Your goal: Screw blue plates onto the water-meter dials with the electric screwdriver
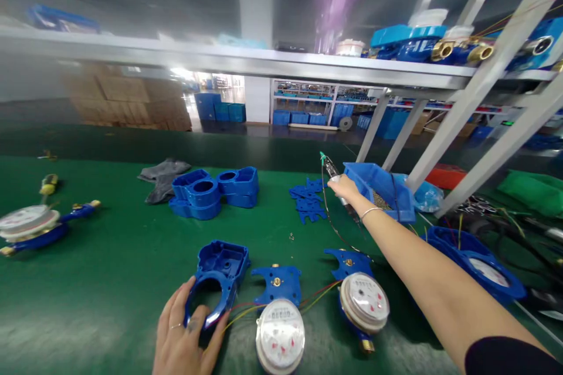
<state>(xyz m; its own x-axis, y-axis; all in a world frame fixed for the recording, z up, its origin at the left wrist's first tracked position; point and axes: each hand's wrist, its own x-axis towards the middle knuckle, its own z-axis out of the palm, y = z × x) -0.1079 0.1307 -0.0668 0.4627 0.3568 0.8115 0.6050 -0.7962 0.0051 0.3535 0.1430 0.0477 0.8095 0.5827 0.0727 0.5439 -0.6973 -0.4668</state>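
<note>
My left hand (182,334) grips the round ring of a blue plastic water meter housing (224,261) lying on the green bench, with the thumb at its opening. Out to the right, my right hand (345,188) is closed round an electric screwdriver (331,168), its corded green end up and its lower end toward the bench. Beside the housing sits a water meter (280,334) with a blue bracket (279,284) behind it and red and yellow wires. A second meter (364,302) and its bracket (349,262) lie under my right forearm.
Stacked blue housings (202,193) stand by a grey cloth (162,179). Flat blue brackets (308,199) lie in a pile near a blue bin (382,187) of small parts. Another meter (30,222) is at left. A metal shelf (264,61) spans overhead, its posts at right.
</note>
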